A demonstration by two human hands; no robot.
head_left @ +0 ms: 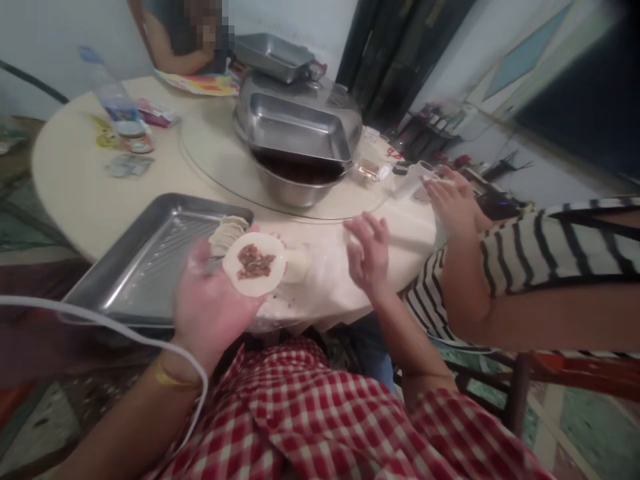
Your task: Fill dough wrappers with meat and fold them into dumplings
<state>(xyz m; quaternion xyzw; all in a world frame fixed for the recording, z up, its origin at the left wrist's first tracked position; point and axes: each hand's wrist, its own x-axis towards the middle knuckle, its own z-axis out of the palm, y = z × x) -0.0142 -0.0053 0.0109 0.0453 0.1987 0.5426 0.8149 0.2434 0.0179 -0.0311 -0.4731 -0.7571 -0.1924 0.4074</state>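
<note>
My left hand (210,300) lies palm up with its fingers spread, and a round dumpling wrapper (255,263) with a dab of brown meat filling rests on the fingers. My right hand (367,253) hovers to the right of it, fingers apart and empty, above the floured table edge (320,280). A small stack of plain wrappers (227,231) sits just behind my left hand, on the corner of a metal tray (145,267).
A steel bowl of dark filling (297,177) stands on the glass turntable under stacked metal trays (295,127). A person in a striped shirt (540,260) at the right has a hand (453,200) at the table edge. Another person sits at the far side. A plastic bottle (117,103) stands at the left.
</note>
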